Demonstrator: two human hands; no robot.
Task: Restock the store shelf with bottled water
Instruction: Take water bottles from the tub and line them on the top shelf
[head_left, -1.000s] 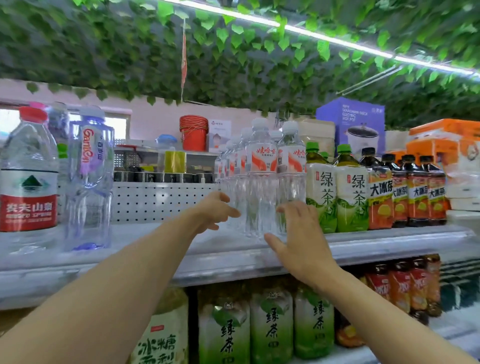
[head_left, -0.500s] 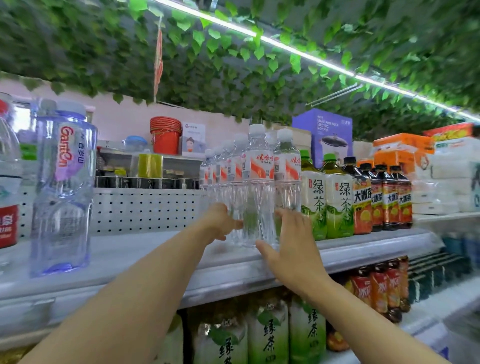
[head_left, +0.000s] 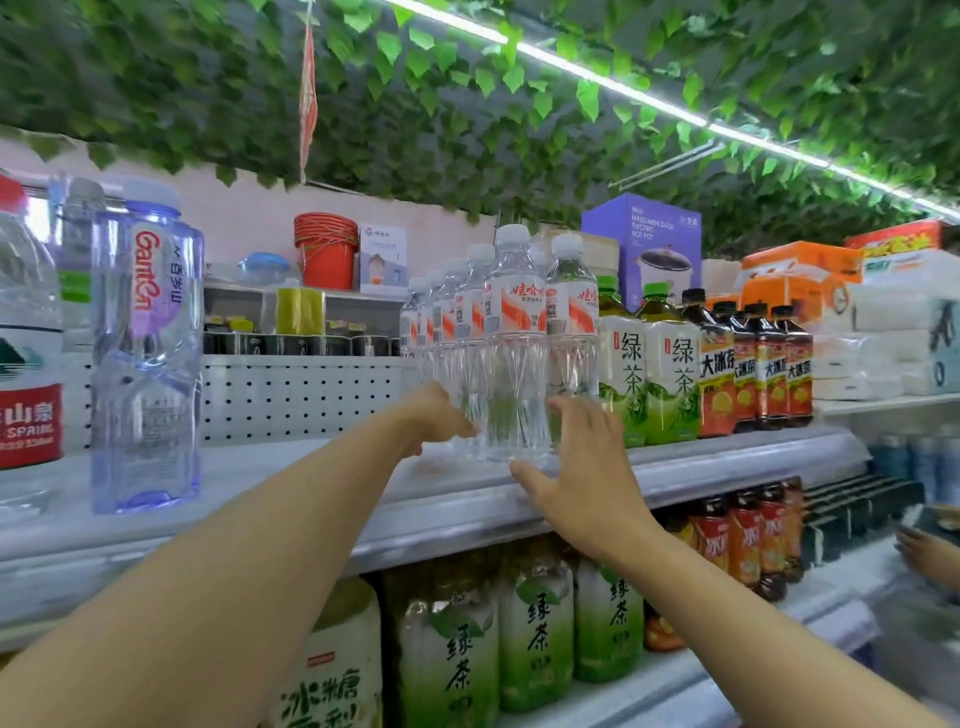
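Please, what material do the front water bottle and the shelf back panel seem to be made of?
Front water bottle: clear, thin plastic, probably; the shelf shows through its ribbed, glossy body, and the cap is white. Back panel: likely white painted metal, matte, with regular rows of small holes.

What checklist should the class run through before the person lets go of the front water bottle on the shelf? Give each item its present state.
1. Front water bottle stands upright on the shelf: ok.
2. Its base sits fully behind the shelf's front lip: cannot tell; it stands very near the edge.
3. Left hand steadies the bottle's left side: ok.
4. Right hand is at its right side, fingers spread: ok; actual contact cannot tell.
5. Label faces outward like its neighbour's: ok.
6. It lines up with the water row behind: ok.
7. Green tea bottles to the right stand undisturbed: ok.
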